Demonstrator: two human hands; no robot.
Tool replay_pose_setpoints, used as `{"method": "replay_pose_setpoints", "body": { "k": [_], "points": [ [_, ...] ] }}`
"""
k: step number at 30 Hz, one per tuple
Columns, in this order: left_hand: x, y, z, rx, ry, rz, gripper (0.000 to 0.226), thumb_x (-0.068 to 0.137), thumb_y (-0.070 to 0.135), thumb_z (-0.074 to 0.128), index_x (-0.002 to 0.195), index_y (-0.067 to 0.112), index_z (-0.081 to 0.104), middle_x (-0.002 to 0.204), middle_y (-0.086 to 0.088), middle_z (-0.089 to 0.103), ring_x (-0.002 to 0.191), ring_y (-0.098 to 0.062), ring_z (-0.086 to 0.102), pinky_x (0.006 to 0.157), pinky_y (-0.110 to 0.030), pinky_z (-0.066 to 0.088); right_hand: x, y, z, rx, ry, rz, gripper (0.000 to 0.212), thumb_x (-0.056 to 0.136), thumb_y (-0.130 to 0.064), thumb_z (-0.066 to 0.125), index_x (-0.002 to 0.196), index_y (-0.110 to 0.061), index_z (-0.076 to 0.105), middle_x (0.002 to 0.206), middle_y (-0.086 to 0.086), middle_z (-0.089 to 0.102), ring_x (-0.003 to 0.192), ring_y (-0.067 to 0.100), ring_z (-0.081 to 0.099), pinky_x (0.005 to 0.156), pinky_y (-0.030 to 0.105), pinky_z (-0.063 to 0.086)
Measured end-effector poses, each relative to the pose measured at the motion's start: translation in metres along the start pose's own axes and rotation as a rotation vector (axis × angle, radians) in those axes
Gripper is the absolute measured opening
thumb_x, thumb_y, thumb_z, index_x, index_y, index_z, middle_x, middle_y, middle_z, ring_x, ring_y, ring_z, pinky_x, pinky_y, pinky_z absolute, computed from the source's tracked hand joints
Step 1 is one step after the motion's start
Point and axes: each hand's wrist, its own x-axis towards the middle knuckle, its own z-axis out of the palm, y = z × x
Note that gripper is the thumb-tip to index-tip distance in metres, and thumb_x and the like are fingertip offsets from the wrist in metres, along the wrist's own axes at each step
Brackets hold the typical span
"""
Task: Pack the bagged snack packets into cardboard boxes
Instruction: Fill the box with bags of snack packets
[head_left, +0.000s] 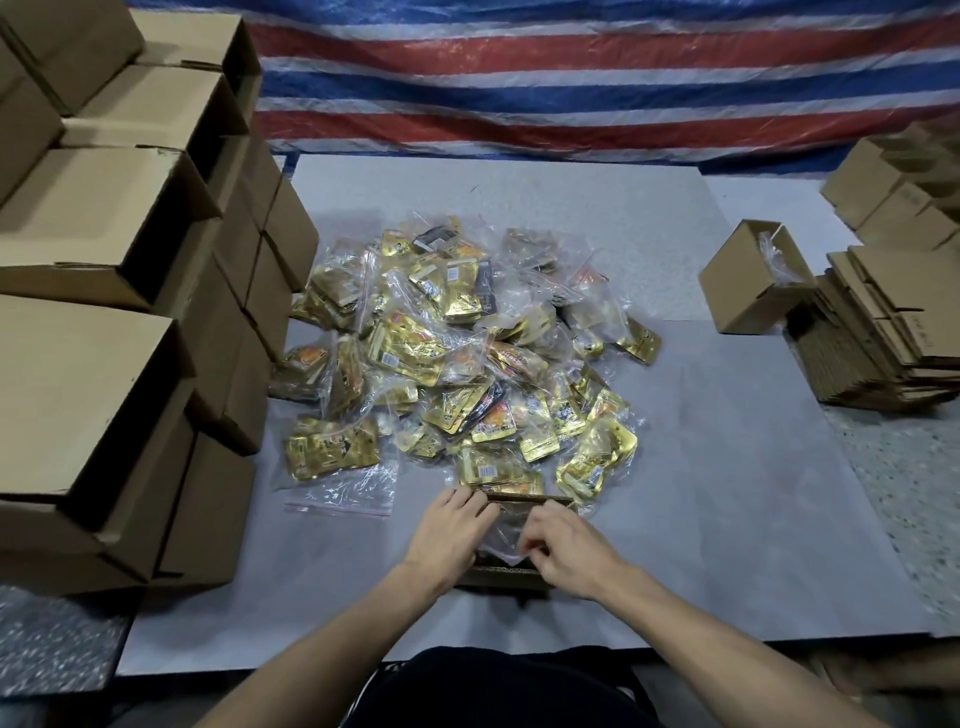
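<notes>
A small open cardboard box (524, 500) stands on the grey board right in front of me, with a clear bag of snack packets (503, 535) inside it. My left hand (451, 532) rests against the box's left side, fingers extended along its rim. Over the box's right part, my right hand (561, 553) has its fingers curled and pinches the plastic of the bag. Behind the box lies a big pile of clear bags with gold snack packets (457, 353).
Closed cardboard boxes (104, 332) are stacked along the left. Another open box (753, 280) with a bag inside stands at the right, beside flat folded cartons (883, 332). A grey board (727, 493) covers the floor; a striped tarp (571, 78) hangs behind.
</notes>
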Motion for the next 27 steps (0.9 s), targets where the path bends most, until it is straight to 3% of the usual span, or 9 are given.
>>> {"method": "replay_pose_setpoints", "body": {
  "k": [4, 9, 11, 15, 17, 19, 21, 25, 27],
  "points": [
    [0.005, 0.010, 0.000, -0.161, -0.117, -0.086, 0.040, 0.082, 0.015, 0.065, 0.118, 0.011, 0.049, 0.118, -0.008, 0.048, 0.109, -0.026, 0.047, 0.088, -0.033, 0.037, 0.004, -0.002, -0.001, 0.014, -0.183, 0.198, 0.037, 0.085, -0.008, 0.047, 0.104, -0.020, 0.076, 0.112, 0.003, 0.071, 0.107, 0.023, 0.063, 0.091, 0.033, 0.053],
    [0.004, 0.021, -0.012, -0.158, -0.300, -0.068, 0.038, 0.092, 0.042, 0.052, 0.104, 0.008, 0.066, 0.110, -0.016, 0.066, 0.103, -0.037, 0.059, 0.084, -0.040, 0.044, 0.009, -0.012, 0.003, -0.177, -0.253, 0.309, 0.033, 0.083, -0.014, 0.047, 0.105, -0.011, 0.071, 0.115, 0.014, 0.069, 0.108, 0.035, 0.063, 0.080, 0.033, 0.050],
    [0.001, 0.022, -0.008, -0.124, -0.383, -0.078, 0.048, 0.101, 0.046, 0.037, 0.111, 0.010, 0.067, 0.117, -0.021, 0.066, 0.108, -0.040, 0.061, 0.090, -0.042, 0.045, 0.011, -0.016, 0.006, -0.197, -0.244, 0.297, 0.035, 0.085, -0.016, 0.047, 0.110, -0.011, 0.070, 0.121, 0.012, 0.066, 0.113, 0.033, 0.060, 0.083, 0.033, 0.050],
    [-0.005, 0.029, -0.006, -0.190, -0.582, -0.168, 0.065, 0.104, 0.053, 0.016, 0.126, 0.011, 0.061, 0.131, -0.021, 0.060, 0.121, -0.037, 0.056, 0.100, -0.043, 0.040, 0.009, -0.013, 0.012, -0.001, -0.280, 0.259, 0.040, 0.085, -0.018, 0.039, 0.107, -0.025, 0.072, 0.122, 0.008, 0.066, 0.115, 0.030, 0.059, 0.087, 0.031, 0.048],
    [-0.004, 0.036, -0.006, -0.192, -0.643, -0.196, 0.069, 0.102, 0.056, 0.011, 0.139, 0.014, 0.051, 0.140, -0.021, 0.053, 0.128, -0.036, 0.051, 0.103, -0.042, 0.037, 0.009, -0.011, 0.014, -0.011, -0.388, 0.245, 0.048, 0.088, -0.022, 0.037, 0.123, -0.038, 0.065, 0.134, 0.005, 0.062, 0.124, 0.029, 0.056, 0.095, 0.033, 0.045],
    [-0.003, 0.042, -0.004, -0.190, -0.678, -0.206, 0.067, 0.102, 0.056, 0.009, 0.150, 0.019, 0.037, 0.149, -0.021, 0.043, 0.136, -0.036, 0.043, 0.110, -0.042, 0.032, 0.010, -0.008, 0.016, -0.073, -0.482, 0.221, 0.053, 0.092, -0.029, 0.035, 0.139, -0.048, 0.050, 0.149, 0.000, 0.050, 0.135, 0.026, 0.047, 0.105, 0.036, 0.039],
    [-0.004, 0.043, 0.000, -0.175, -0.676, -0.197, 0.068, 0.102, 0.056, 0.009, 0.149, 0.017, 0.039, 0.148, -0.023, 0.044, 0.137, -0.037, 0.041, 0.111, -0.043, 0.028, 0.011, -0.006, 0.017, -0.072, -0.500, 0.228, 0.053, 0.092, -0.030, 0.034, 0.140, -0.047, 0.049, 0.150, 0.001, 0.050, 0.135, 0.027, 0.047, 0.105, 0.037, 0.040],
    [-0.012, 0.031, 0.006, -0.075, -0.534, -0.057, 0.081, 0.095, 0.070, 0.024, 0.131, 0.006, 0.058, 0.133, -0.024, 0.053, 0.125, -0.036, 0.047, 0.105, -0.045, 0.033, 0.007, -0.002, 0.011, -0.032, -0.284, 0.214, 0.034, 0.094, -0.033, 0.039, 0.113, -0.030, 0.067, 0.119, 0.003, 0.068, 0.111, 0.026, 0.061, 0.082, 0.031, 0.045],
    [-0.015, 0.023, 0.008, -0.011, -0.488, 0.013, 0.060, 0.096, 0.058, 0.043, 0.127, 0.010, 0.059, 0.127, -0.019, 0.059, 0.118, -0.036, 0.055, 0.098, -0.043, 0.041, 0.001, 0.003, 0.006, -0.050, -0.208, 0.143, 0.036, 0.093, -0.054, 0.041, 0.097, -0.028, 0.066, 0.102, -0.002, 0.070, 0.100, 0.024, 0.063, 0.077, 0.032, 0.047]
  ]
}}
